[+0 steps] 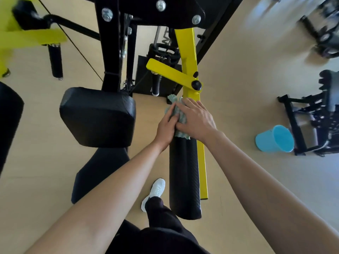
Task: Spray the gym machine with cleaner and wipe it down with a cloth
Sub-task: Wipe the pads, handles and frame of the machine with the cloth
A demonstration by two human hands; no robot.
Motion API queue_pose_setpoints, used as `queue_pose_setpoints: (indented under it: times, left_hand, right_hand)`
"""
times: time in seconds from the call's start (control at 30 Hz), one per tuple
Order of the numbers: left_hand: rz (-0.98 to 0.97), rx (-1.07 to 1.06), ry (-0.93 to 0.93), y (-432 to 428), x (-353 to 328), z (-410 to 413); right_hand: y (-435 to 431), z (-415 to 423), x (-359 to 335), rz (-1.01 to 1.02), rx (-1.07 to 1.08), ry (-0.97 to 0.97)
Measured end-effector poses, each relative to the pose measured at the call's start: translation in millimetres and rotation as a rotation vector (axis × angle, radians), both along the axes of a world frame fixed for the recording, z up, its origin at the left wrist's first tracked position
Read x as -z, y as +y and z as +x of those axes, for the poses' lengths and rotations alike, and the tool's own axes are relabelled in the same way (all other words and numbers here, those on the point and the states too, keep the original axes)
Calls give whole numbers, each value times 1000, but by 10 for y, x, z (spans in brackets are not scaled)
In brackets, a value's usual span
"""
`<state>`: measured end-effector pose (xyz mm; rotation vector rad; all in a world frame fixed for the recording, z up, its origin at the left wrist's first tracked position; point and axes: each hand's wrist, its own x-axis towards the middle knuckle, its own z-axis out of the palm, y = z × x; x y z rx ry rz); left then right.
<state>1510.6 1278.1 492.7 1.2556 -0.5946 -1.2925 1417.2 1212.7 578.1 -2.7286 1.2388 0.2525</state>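
A pale green cloth [180, 116] is wrapped over the top end of a long black foam roller pad [184, 176] fixed to a yellow machine arm [186, 52]. My left hand [166, 129] grips the cloth and pad from the left side. My right hand [196, 119] lies over the cloth from the right, its fingers curled round the pad's top. The two hands touch each other on the cloth. No spray bottle is in view.
A black padded seat back [97, 116] and seat [99, 173] stand to the left. The black frame [113, 43] rises ahead. A blue bucket [275, 139] lies tipped on the floor to the right, beside a dark rack [300, 125]. My white shoe [156, 191] stands below the pad.
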Motion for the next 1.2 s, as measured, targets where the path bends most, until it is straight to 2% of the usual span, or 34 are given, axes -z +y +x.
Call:
queue_pose_setpoints:
  times: [0.33, 0.7, 0.93, 1.2]
  left_hand:
    - [-6, -8, 105, 118, 97, -5]
    - [91, 117, 113, 1191, 176, -283]
    - [109, 185, 154, 1647, 225, -441]
    - [85, 222, 101, 1154, 25, -266]
  right_hand:
    - [115, -46, 106, -37, -53, 13]
    - [1194, -455, 250, -81, 7, -78]
    - [1755, -779, 329, -129, 121, -213]
    - [1564, -572, 271, -57, 206, -203]
